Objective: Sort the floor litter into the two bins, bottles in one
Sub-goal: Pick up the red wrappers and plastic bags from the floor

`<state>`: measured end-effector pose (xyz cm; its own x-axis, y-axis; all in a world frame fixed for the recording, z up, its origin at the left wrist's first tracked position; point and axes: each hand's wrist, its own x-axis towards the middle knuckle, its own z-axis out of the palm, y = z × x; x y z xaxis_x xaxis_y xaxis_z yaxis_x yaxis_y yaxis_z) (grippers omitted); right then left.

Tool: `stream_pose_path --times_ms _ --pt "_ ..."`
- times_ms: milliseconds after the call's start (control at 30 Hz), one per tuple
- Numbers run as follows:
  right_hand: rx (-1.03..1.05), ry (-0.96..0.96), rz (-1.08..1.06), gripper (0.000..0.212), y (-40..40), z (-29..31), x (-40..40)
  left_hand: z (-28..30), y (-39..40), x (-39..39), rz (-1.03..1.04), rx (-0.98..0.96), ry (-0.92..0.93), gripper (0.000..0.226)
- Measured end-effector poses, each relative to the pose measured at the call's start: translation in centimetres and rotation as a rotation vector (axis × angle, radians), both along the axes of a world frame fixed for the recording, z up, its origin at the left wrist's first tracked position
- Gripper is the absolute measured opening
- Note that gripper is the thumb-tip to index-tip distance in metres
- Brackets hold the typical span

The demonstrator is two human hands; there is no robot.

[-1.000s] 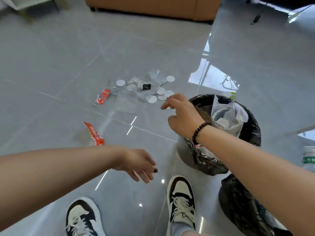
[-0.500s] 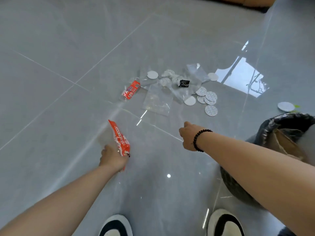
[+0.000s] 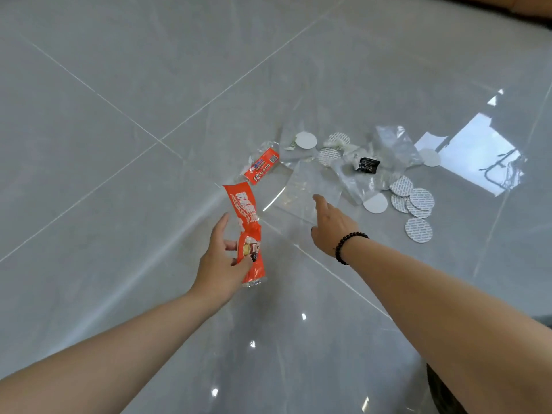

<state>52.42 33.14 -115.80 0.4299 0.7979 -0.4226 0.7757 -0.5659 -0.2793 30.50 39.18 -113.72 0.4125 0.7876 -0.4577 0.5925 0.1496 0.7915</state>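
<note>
Head view: the left hand (image 3: pixel 222 264) is pinching a red wrapper (image 3: pixel 246 231) between thumb and fingers, lifting it above the floor (image 3: pixel 119 115). The right hand (image 3: pixel 331 225), fingers loosely spread and holding nothing, is reaching over a clear bag (image 3: pixel 307 189) beside scattered white discs (image 3: pixel 413 198).

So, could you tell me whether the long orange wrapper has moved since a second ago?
Yes. The long orange wrapper is off the floor, pinched in the left hand, closer to the small red packet, which lies where it was.
</note>
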Motion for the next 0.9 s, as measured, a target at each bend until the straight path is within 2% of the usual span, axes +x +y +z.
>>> stream_pose_path --times_ms 67,133,200,400,600,767,833,900 --pt "-0.062 -0.018 0.034 0.074 0.3 -0.8 0.9 0.3 0.8 -0.4 0.009 -0.008 -0.030 0.083" --pt "-0.219 -0.081 0.130 0.082 0.4 -1.8 1.9 0.6 1.9 -1.0 0.048 0.010 -0.042 0.081" --pt "-0.324 -0.144 0.180 0.079 0.1 -2.5 2.2 0.7 2.9 -1.5 0.099 0.018 -0.046 0.081" --pt "-0.185 -0.372 0.422 0.061 -3.6 -3.7 -1.6 0.2 3.0 -1.1 0.129 0.018 0.044 0.073" --pt "-0.156 -0.340 0.544 0.047 -4.5 -3.3 -2.6 -0.1 0.6 -0.4 -0.084 -0.061 0.065 0.075" --pt "-0.123 -0.234 0.472 0.030 -4.7 -2.7 -2.0 0.7 -0.8 -0.6 -0.164 -0.002 0.094 0.052" --pt "-0.074 -0.100 0.302 0.024 -4.6 -2.5 -1.6 1.1 -1.0 -0.8 -0.180 0.086 0.103 0.043" --pt "0.040 0.131 0.036 0.032 -4.9 -2.2 -1.7 1.3 -1.1 -1.1 -0.161 0.180 0.114 0.038"
